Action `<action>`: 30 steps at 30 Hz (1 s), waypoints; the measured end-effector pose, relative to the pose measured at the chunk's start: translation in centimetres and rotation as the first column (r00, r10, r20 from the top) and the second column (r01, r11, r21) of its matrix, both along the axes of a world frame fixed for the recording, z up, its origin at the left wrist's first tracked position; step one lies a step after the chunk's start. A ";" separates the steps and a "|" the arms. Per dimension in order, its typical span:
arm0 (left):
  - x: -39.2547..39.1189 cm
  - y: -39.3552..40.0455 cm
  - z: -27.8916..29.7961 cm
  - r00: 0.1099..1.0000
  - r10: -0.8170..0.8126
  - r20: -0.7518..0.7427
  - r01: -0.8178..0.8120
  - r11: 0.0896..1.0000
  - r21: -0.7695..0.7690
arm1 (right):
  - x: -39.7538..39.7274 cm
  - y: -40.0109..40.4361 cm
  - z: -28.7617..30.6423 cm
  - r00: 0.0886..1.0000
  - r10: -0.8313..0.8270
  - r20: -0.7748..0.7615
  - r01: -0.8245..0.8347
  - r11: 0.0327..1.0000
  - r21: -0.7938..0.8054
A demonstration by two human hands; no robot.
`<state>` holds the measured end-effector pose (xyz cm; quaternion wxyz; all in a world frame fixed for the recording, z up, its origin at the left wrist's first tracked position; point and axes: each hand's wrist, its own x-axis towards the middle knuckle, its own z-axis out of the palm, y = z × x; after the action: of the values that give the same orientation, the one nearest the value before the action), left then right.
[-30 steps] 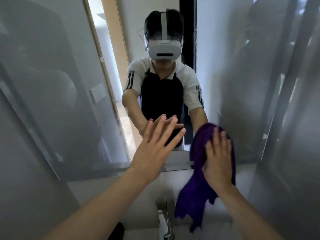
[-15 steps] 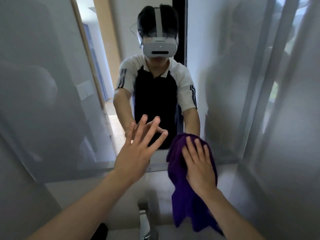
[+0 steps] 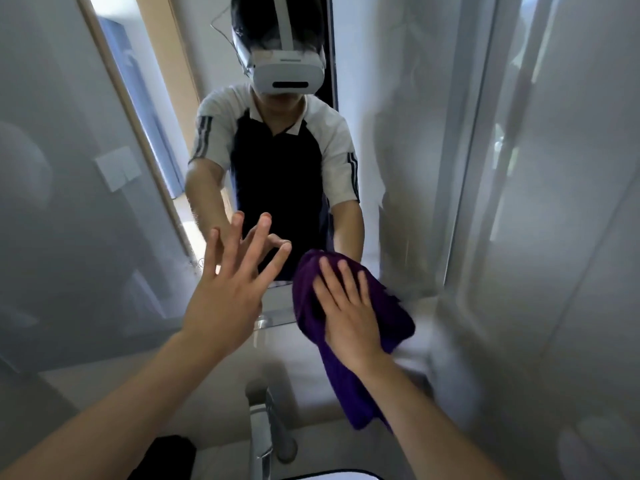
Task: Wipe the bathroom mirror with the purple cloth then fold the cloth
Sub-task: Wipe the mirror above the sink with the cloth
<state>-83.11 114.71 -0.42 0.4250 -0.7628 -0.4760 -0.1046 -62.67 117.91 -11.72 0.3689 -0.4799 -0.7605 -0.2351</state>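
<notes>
Two bare forearms reach out from me toward the glass. Just below them stands a chrome faucet (image 3: pixel 265 434). My right hand (image 3: pixel 349 318) lies flat, fingers straight, pressing the purple cloth (image 3: pixel 349 393) against the mirror's lower edge, the cloth's tail hanging down. My left hand (image 3: pixel 230 289) is spread wide, fingertips at the mirror (image 3: pixel 104 174), holding nothing. Beyond, the glass reflects me wearing a white headset (image 3: pixel 287 72).

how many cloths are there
1. The purple cloth is under the flat right hand, pressed at the mirror's lower edge, its tail hanging toward the faucet. The left hand holds none. Others could lie outside the view.
</notes>
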 end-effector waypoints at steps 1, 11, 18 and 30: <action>-0.1 0.0 0.1 1.000 -0.003 0.003 0.003 1.000 -0.005 | 1.4 0.1 -0.7 0.998 -0.032 -0.046 0.032 0.999 -0.001; 0.3 -0.3 0.2 1.000 0.020 -0.006 -0.020 0.999 -0.032 | 4.4 1.4 6.7 0.313 -0.117 -0.942 0.199 0.978 -0.056; 0.1 -0.1 0.1 1.000 -0.010 0.009 0.011 1.000 -0.022 | -0.6 -0.6 0.2 0.810 -0.122 -0.574 0.054 0.990 -0.134; 0.2 0.0 -0.2 1.000 -0.019 0.021 0.019 1.000 -0.015 | 2.5 0.3 1.2 0.393 -0.310 -0.866 0.158 0.950 -0.268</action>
<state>-82.88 114.68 -0.57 0.4129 -0.7694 -0.4741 -0.1130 -60.16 118.23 -10.51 0.6446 -0.6574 -0.3852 0.0621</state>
